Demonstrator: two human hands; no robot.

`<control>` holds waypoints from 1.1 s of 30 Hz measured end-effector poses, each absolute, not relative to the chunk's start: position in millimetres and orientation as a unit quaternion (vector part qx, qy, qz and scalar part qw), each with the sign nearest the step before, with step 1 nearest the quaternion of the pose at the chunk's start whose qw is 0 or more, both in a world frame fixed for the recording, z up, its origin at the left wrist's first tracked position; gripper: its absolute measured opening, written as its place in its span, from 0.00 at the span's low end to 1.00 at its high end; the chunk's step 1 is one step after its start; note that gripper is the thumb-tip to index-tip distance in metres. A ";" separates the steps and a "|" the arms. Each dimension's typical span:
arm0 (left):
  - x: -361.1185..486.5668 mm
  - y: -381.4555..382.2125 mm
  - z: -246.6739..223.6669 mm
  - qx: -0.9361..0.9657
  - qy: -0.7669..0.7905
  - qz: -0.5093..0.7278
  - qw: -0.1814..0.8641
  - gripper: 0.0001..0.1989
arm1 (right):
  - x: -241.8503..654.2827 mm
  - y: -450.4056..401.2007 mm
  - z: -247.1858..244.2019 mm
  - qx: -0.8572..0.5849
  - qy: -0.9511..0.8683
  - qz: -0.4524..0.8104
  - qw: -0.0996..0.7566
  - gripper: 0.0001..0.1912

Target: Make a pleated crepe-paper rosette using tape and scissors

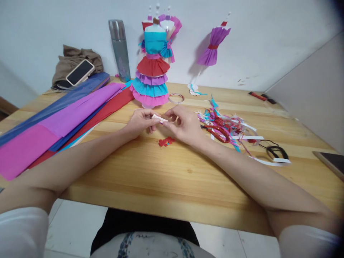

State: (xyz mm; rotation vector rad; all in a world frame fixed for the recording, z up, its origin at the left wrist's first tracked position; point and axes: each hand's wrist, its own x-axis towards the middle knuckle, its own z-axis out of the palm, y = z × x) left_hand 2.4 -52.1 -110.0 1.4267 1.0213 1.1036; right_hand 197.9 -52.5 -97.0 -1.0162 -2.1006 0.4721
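Between my two hands is a small pale, pleated strip of paper, held above the table. My left hand pinches its left end between thumb and fingers. At the other end, the thumb and fingers of my right hand close on it. Just below the hands lie small red paper cut-outs. Behind them stands a mini dress form in a tiered blue, red, purple and pink paper dress. Red-handled scissors rest to the right of my right hand, among paper scraps.
Colored crepe paper sheets spread along the left. A grey flask and a phone on brown cloth stand behind them. A purple-dressed form leans at the wall. Scraps, a tape roll and black cord lie around.
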 end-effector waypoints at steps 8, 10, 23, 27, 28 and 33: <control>0.7 -50.2 -112.7 0.577 0.415 0.453 0.538 0.09 | 190.1 -54.4 -110.5 -0.392 -0.872 0.079 0.283 0.12; 0.2 -50.0 -113.5 0.583 0.415 0.444 0.539 0.10 | 190.8 -50.7 -115.0 -0.400 -0.870 0.078 0.276 0.11; -10.2 -48.9 -120.2 0.785 0.396 0.446 0.169 0.13 | 194.0 -45.0 -116.9 -0.418 -0.845 0.112 0.314 0.07; -13.8 -41.6 -129.1 0.857 0.349 0.365 0.102 0.10 | 193.6 -44.6 -117.3 -0.433 -0.842 0.119 0.298 0.08; -14.1 -40.2 -132.1 0.859 0.352 0.360 0.091 0.10 | 193.4 -44.2 -118.1 -0.436 -0.842 0.126 0.292 0.07; -15.1 -37.8 -141.7 0.843 0.379 0.368 0.107 0.08 | 192.5 -42.4 -119.5 -0.437 -0.848 0.145 0.262 0.07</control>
